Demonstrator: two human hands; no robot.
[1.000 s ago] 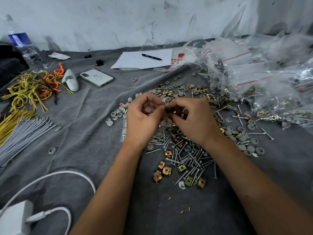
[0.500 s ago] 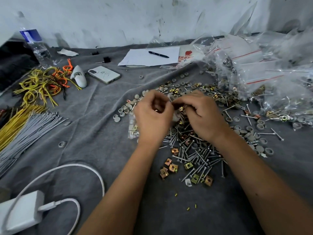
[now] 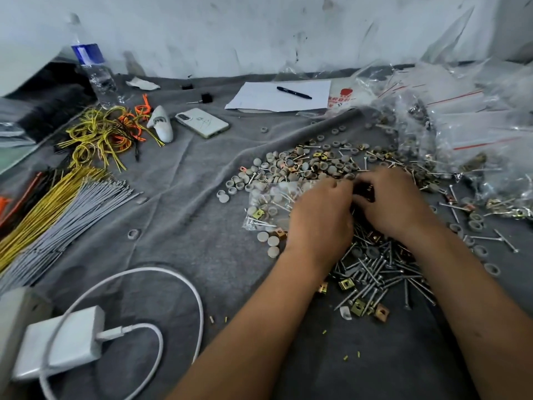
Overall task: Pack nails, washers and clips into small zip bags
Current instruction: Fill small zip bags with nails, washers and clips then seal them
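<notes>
Both hands meet over the pile of nails (image 3: 380,272) on the grey cloth (image 3: 187,226). The left hand (image 3: 320,217) rests on a small clear bag (image 3: 268,203) that holds washers and nails. The right hand (image 3: 395,203) has curled fingers; what it holds is hidden. Loose washers (image 3: 288,166) lie behind.

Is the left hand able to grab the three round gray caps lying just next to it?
Probably yes. The three gray caps lie bare on the cloth, just left of the left hand's wrist, with nothing over them. But the left hand seems busy with the small bag, so it would have to let go first.
</notes>
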